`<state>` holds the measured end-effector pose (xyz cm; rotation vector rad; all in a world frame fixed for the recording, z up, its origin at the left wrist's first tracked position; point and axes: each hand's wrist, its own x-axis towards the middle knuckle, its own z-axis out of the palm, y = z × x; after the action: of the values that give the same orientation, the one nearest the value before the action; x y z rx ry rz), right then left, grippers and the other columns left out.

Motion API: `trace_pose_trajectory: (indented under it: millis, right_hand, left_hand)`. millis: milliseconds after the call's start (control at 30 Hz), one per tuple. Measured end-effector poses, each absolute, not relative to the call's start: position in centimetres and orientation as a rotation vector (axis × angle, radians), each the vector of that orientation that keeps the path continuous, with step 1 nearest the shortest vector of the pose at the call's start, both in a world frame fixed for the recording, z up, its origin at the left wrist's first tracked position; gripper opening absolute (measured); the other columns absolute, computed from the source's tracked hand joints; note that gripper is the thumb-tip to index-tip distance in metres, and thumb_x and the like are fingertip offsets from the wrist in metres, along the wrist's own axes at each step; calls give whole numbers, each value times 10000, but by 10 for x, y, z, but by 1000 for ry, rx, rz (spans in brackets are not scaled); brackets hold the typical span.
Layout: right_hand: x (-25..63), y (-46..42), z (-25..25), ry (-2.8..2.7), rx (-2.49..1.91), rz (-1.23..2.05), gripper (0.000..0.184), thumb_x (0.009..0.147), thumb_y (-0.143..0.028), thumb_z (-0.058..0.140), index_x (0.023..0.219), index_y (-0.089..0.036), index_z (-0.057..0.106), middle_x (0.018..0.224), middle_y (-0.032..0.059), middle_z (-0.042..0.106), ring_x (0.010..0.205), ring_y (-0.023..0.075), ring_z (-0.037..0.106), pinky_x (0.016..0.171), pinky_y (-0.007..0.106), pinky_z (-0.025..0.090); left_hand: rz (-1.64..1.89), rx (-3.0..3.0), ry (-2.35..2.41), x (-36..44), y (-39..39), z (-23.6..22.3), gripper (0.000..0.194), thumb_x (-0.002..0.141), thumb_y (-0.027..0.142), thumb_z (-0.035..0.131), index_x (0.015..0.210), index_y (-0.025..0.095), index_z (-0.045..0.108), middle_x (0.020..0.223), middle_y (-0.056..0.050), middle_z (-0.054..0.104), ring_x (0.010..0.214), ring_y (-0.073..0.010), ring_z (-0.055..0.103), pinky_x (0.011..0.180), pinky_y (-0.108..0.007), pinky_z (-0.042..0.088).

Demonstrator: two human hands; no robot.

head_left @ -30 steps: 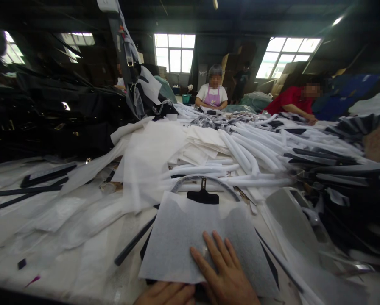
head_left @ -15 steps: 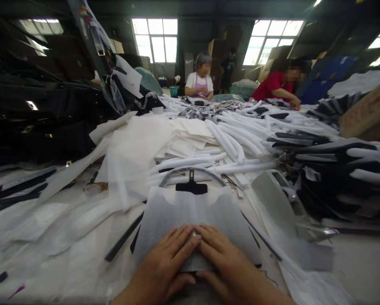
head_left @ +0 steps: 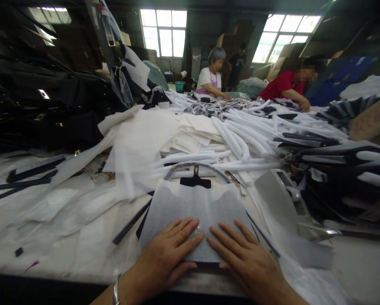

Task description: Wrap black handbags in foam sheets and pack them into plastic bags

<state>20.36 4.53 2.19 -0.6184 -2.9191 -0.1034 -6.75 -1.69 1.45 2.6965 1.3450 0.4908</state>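
In the head view a dark handbag lies at the table's front edge, covered by a greyish-white sheet of thin wrapping (head_left: 193,207). Above the sheet's top edge show the bag's black flap tab with a metal clasp (head_left: 195,181) and its wrapped, curved handle (head_left: 180,166). My left hand (head_left: 174,245) rests flat on the sheet's left half, fingers stretched out. On the right half lies my right hand (head_left: 237,241), also flat with fingers spread. Both thumbs are at the bag's near edge. Dark straps (head_left: 131,222) stick out at either side.
Loose white sheets (head_left: 139,144) are piled beyond the bag, beside many white wrapped tubes (head_left: 241,131). A grey tape dispenser (head_left: 279,195) stands to the right. Black bags (head_left: 37,106) are heaped at left. Two people (head_left: 210,76) work across the table.
My hands have moved apart, from fingertips meeting at the sheet's middle to one on each half. The view has shifted slightly, showing more of the table's front edge.
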Motion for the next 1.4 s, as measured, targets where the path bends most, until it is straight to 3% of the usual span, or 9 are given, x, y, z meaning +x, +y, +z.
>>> trace_pose_trajectory:
  millis: [133, 267, 400, 467, 600, 800, 1100, 1233, 1400]
  right_hand:
    - [204, 48, 26, -2981, -597, -95, 554, 962, -195, 514, 1482, -265, 338, 1496, -2, 436, 1342, 265, 455, 1131, 535, 343]
    - [196, 50, 47, -3057, -635, 86, 486, 991, -349, 468, 1462, -274, 372, 1476, 3, 472, 1303, 295, 497, 1055, 553, 422]
    - [170, 55, 62, -2978, -825, 245, 200, 965, -225, 505, 1109, -259, 641, 1169, 19, 701, 1067, 256, 646, 1028, 524, 432]
    - [156, 61, 64, -2967, -904, 266, 124, 916, -148, 564, 931, -229, 658, 952, 18, 712, 896, 234, 663, 953, 485, 483]
    - [146, 72, 56, -2972, -820, 301, 320, 867, -129, 647, 1167, -227, 597, 937, 28, 669, 859, 235, 629, 742, 357, 542]
    - [162, 74, 33, -2936, -634, 274, 481, 926, -97, 544, 1382, -222, 452, 996, 42, 656, 878, 227, 608, 749, 354, 538]
    - [165, 77, 29, -2842, -369, 191, 326, 979, -143, 423, 1271, -156, 569, 1007, 72, 704, 903, 247, 648, 856, 404, 566]
    - [165, 77, 33, -2795, -413, 161, 388, 1004, -121, 311, 1310, -155, 547, 1020, 76, 717, 938, 226, 670, 864, 370, 575]
    - [164, 78, 33, -2807, -398, 171, 393, 980, -96, 361, 1322, -159, 543, 995, 78, 721, 907, 220, 679, 838, 365, 583]
  left_hand:
    - [493, 2719, 1367, -66, -19, 12, 579, 953, 336, 562, 1480, 227, 348, 1550, -94, 341, 1410, -251, 353, 1124, -461, 388]
    - [475, 2746, 1411, -64, -19, 8, 574, 946, 355, 575, 1465, 218, 374, 1532, -107, 375, 1395, -252, 381, 1107, -454, 411]
    - [454, 2746, 1417, -64, -20, 9, 592, 930, 372, 599, 1461, 228, 382, 1541, -105, 360, 1396, -256, 379, 1111, -448, 406]
    - [457, 2737, 1420, -65, -20, 9, 600, 930, 374, 597, 1467, 229, 372, 1540, -107, 362, 1397, -255, 376, 1115, -444, 400]
    - [517, 2692, 1418, -66, -21, 8, 636, 924, 385, 598, 1485, 232, 340, 1545, -120, 353, 1400, -263, 371, 1117, -435, 395]
    - [516, 2596, 1407, -66, -19, 7, 728, 876, 370, 665, 1500, 257, 307, 1513, -128, 407, 1374, -275, 415, 1099, -448, 408]
    - [518, 2567, 1369, -67, -17, 10, 651, 887, 338, 648, 1465, 226, 370, 1499, -140, 426, 1373, -277, 415, 1101, -450, 406]
    - [496, 2566, 1374, -66, -18, 12, 686, 868, 337, 675, 1469, 219, 365, 1489, -147, 439, 1365, -277, 427, 1101, -446, 406]
    - [477, 2561, 1392, -67, -19, 11, 700, 855, 355, 692, 1465, 220, 375, 1494, -138, 434, 1365, -275, 428, 1107, -440, 399]
